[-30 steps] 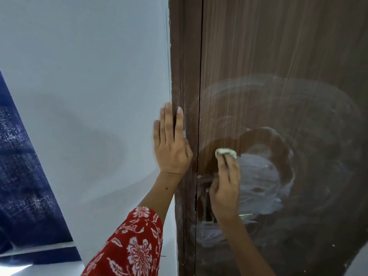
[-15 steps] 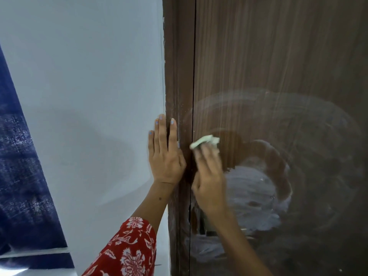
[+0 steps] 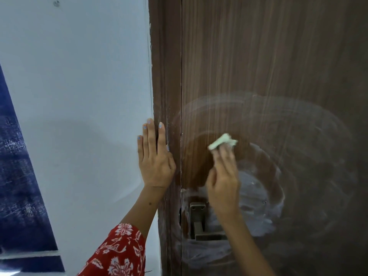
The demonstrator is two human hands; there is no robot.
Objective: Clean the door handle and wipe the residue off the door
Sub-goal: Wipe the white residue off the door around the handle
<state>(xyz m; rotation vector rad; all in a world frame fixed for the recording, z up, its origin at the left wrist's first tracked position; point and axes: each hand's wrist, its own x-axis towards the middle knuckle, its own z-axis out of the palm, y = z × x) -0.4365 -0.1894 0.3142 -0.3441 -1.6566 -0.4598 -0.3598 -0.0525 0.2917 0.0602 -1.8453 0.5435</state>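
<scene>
Home interior, wooden door, white painted wall, metal handle

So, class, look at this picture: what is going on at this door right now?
A person is wiping a dark brown wooden door with a small pale cloth held in the right hand, above the metal lever handle. The left hand rests flat across the white wall and door frame. White smeared residue covers much of the door beside the handle, so the job isn't finished.

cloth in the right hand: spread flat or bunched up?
Bunched. The cloth shows as a small crumpled wad sticking out past the right hand's fingers, pressed to the door.
</scene>
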